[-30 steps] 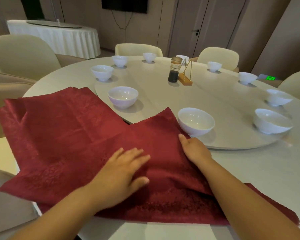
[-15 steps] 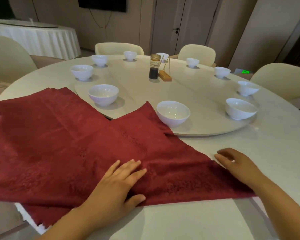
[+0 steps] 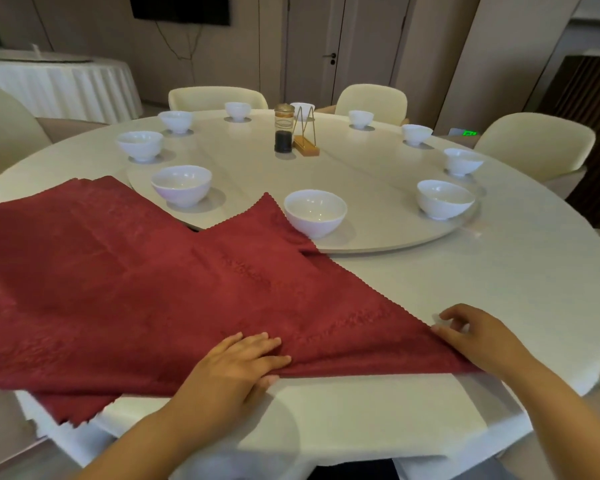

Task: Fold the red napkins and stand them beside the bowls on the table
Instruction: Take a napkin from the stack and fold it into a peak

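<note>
Lying flat on the table (image 3: pixel 499 289) in the head view, the top red napkin (image 3: pixel 291 299) touches the nearest bowl (image 3: pixel 315 212) with its far corner. The left grip (image 3: pixel 232 365) is pressed on the near edge, fingers straight. The right grip (image 3: pixel 478 337) has been shifted from that bowl to the right corner; whether it is pinched cannot be told. Smoothing seems finished; folding can begin.

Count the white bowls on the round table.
10. Two near bowls by the red napkins; three left bowls; one far bowl half hidden behind the bottle; four right bowls.
</note>
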A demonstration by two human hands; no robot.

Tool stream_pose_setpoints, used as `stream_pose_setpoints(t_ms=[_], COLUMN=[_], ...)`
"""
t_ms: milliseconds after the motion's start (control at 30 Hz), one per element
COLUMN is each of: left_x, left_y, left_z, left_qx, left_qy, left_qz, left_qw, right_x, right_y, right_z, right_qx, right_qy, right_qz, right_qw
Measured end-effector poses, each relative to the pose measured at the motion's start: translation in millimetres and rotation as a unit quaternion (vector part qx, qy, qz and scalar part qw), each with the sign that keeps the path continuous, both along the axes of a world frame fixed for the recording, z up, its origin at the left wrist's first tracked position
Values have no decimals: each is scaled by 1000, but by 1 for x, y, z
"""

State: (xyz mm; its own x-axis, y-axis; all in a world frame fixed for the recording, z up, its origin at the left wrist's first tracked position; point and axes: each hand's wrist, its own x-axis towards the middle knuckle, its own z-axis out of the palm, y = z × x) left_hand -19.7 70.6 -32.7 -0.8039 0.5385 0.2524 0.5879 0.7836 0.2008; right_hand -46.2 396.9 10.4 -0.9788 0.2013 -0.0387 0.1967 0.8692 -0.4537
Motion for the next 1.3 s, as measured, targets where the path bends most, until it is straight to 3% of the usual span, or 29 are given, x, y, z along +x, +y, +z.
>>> stream_pose_setpoints(t_ms=[100,267,367,600,700,867,1300], left_x=[14,29,24,10,6,-4,-6], left_y=[9,32,33,35,38,40,34], left_z=[-4,20,21,14,18,22,17], left_qx=[-6,5,-36,-93,-93,-91,-89], left_qy=[-18,-113,-183,-165,-170,-167,-164], left_qz=[-31,-68,-53,-38,-38,-52,-75], left_qw=[999,991,981,981,980,980,979], right_x=[12,29,33,18,8,-11,-24], right_y=[6,11,6,-16,-28,-42,-48], right_z=[3,2,-2,-10,-9,-12,-14], right_qx=[-5,-29,-42,2,64,85,48], right_qy=[0,0,15,20,37,35,65], right_qz=[-4,28,43,40,24,21,43], right_qw=[1000,999,998,999,997,996,996])
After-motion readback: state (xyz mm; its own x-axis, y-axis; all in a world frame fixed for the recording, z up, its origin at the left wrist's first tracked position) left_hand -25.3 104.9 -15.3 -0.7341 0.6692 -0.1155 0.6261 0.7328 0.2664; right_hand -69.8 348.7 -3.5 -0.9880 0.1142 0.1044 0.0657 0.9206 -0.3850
